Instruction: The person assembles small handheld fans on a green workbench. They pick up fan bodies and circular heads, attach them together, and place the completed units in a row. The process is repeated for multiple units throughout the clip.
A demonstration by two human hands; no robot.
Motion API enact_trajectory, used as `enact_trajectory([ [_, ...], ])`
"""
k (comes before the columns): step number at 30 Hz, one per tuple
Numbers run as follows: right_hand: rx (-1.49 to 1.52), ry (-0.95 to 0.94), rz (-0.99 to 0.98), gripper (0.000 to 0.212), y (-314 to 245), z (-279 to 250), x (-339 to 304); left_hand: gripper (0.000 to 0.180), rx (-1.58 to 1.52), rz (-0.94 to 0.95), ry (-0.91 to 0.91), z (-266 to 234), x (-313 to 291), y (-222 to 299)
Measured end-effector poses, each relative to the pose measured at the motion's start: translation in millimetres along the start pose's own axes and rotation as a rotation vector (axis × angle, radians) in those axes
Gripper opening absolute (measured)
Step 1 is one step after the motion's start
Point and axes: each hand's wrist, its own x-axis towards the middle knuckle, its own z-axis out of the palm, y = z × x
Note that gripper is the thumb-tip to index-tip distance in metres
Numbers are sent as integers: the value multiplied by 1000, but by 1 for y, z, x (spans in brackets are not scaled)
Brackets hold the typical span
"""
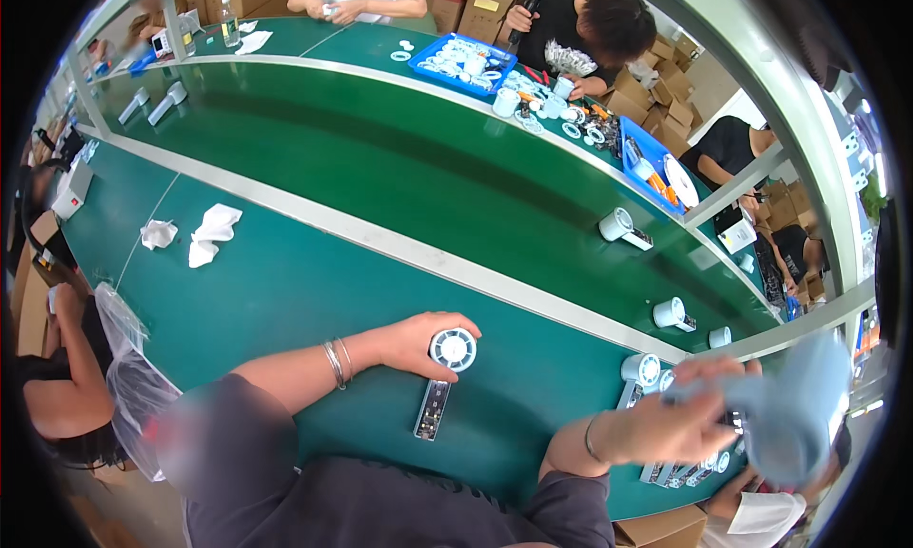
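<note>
While the left hand (414, 344) grips a handheld fan (445, 372), the blurred right hand (666, 429) clutches a blue cloth (785, 415).

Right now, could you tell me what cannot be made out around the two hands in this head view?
- Right hand: motion-blurred; its grip on the pale blue cloth is unclear.
- Small fan parts beneath that hand: partly covered by it and the cloth.
- Left hand: its palm hides the left side of the white handheld fan.
- Items in the far blue tray: too small to identify.
</note>
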Motion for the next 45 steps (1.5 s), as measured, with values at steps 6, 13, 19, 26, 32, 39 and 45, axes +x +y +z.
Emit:
enact_trajectory([
  [6,-116,-232,670,45,-4,24,-15,60,-20,27,22,-1,0,-3],
  [13,1179,214,415,36,-5,29,-25,60,1,36,15,-6,-1,-3],
  [19,665,10,62,47,-5,-6,-19,61,-6,89,14,-2,3,-1],
  [26,1075,-84,19,43,-10,-11,-18,61,-53,34,-5,7,-3,0],
  [32,377,-120,348,52,-17,2,4,61,5,27,-29,2,1,0],
  [39,972,-465,484,39,-28,-18,29,62,35,-10,-11,-3,-1,1],
  [45,483,3,368,58,-4,29,-7,61,-4,23,-16,-4,5,2],
])
